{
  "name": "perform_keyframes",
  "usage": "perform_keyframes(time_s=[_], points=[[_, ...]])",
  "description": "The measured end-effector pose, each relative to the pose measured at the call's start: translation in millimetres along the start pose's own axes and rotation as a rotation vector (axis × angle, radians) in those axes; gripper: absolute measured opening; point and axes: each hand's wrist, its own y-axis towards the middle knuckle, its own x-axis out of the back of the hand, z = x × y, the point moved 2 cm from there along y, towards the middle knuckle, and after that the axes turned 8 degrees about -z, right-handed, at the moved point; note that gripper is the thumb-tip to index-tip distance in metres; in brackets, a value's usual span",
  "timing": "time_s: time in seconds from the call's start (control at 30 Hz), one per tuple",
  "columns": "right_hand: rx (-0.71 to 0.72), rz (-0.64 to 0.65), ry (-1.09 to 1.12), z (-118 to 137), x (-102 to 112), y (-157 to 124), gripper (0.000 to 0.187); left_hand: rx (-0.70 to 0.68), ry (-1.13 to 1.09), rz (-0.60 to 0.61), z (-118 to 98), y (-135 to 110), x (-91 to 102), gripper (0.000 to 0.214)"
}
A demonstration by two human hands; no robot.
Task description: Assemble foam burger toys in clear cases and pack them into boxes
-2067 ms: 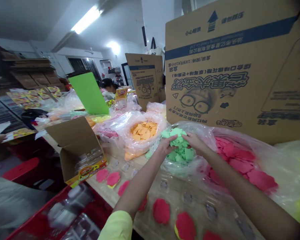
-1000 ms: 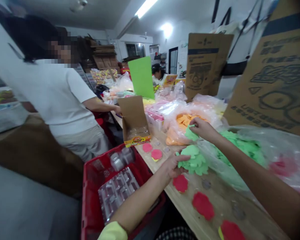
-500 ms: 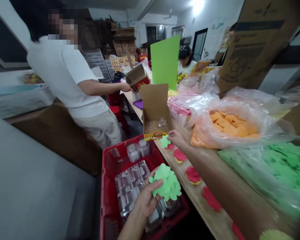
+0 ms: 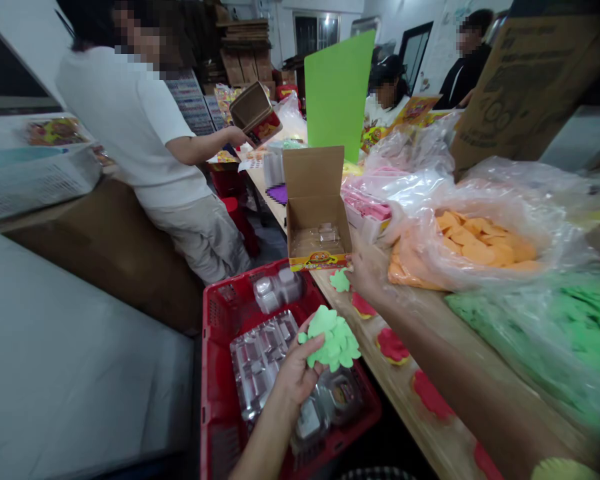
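Note:
My left hand [image 4: 300,367] is closed around a fanned stack of light green, scalloped foam pieces [image 4: 333,340], held above the red crate. Beside the front right corner of an open cardboard box [image 4: 315,233], my right hand [image 4: 367,270] hovers low over the table, somewhat blurred, fingers apart. A single green foam piece [image 4: 339,281] lies at its fingertips, on top of a red piece that shows at the edge. Red flower-shaped pieces [image 4: 393,345] on yellow ones form a row along the table edge, partly behind my right forearm.
The red crate [image 4: 215,373] holds clear plastic trays [image 4: 263,360]. Bags of orange pieces [image 4: 485,240] and green pieces [image 4: 580,327] lie right on the wooden table [image 4: 380,393]. A co-worker in a white shirt [image 4: 115,127] holds a box [image 4: 255,117]. A green board [image 4: 335,93] stands behind.
My right hand has let go of the green piece, which now lies on the nearest red one, and has shifted slightly right. The left hand keeps its stack. The view has tilted down.

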Motion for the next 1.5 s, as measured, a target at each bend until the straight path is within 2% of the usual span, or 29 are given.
perform_keyframes(time_s=[0.07,0.13,0.27,0.33,0.37,0.47,0.53,0.63,0.7,0.8,0.93,1.03,1.17,1.23,1.33,1.4,1.5], points=[[0.007,0.031,0.029,8.7,8.2,-7.3,0.011,-0.009,-0.004,0.024,0.6,4.9,-4.7,0.064],[0.019,0.084,0.064,18.3,18.9,-17.7,0.02,-0.015,-0.001,0.036,2.5,10.5,-10.5,0.064],[0.035,0.342,0.204,32.2,41.1,-41.3,0.04,0.004,0.024,0.074,9.8,22.3,-27.4,0.064],[0.027,0.457,0.253,33.0,49.8,-48.7,0.039,0.019,0.044,0.119,14.0,26.8,-38.6,0.062],[0.023,0.469,0.252,32.0,53.6,-50.4,0.036,0.023,0.055,0.141,16.2,28.4,-44.4,0.061],[-0.035,0.391,0.277,27.1,63.3,-50.3,0.023,0.03,0.084,0.195,22.6,31.3,-60.3,0.06],[-0.138,0.338,0.383,24.8,68.9,-50.0,0.02,0.037,0.099,0.208,27.1,32.4,-67.9,0.061],[-0.272,0.287,0.566,21.4,76.3,-50.6,0.022,0.067,0.102,0.187,33.2,33.7,-72.5,0.065],[-0.284,0.197,0.6,15.0,80.1,-48.5,0.024,0.098,0.099,0.168,36.0,33.3,-71.2,0.066],[-0.145,0.063,0.459,-1.2,79.7,-41.3,0.021,0.132,0.098,0.168,37.8,29.2,-64.1,0.066],[0.238,0.0,-0.042,-17.7,67.3,-37.8,0.015,0.171,0.097,0.164,39.2,18.8,-49.9,0.068],[0.415,0.05,-0.245,-16.5,60.6,-47.1,0.015,0.183,0.103,0.156,40.7,11.2,-39.8,0.067],[0.619,0.188,-0.465,1.4,67.3,-67.2,0.013,0.182,0.11,0.147,41.9,5.3,-29.6,0.065],[0.654,0.253,-0.556,9.1,72.8,-74.4,0.013,0.185,0.116,0.143,42.2,4.2,-26.9,0.065],[0.629,0.311,-0.593,11.1,74.6,-79.5,0.011,0.179,0.122,0.149,42.0,3.9,-26.7,0.064],[0.603,0.304,-0.53,6.7,72.3,-80.4,0.009,0.166,0.126,0.144,41.3,4.0,-28.5,0.065],[0.477,0.214,-0.277,-0.9,73.3,-80.2,0.017,0.148,0.13,0.116,40.0,4.8,-33.1,0.068]])
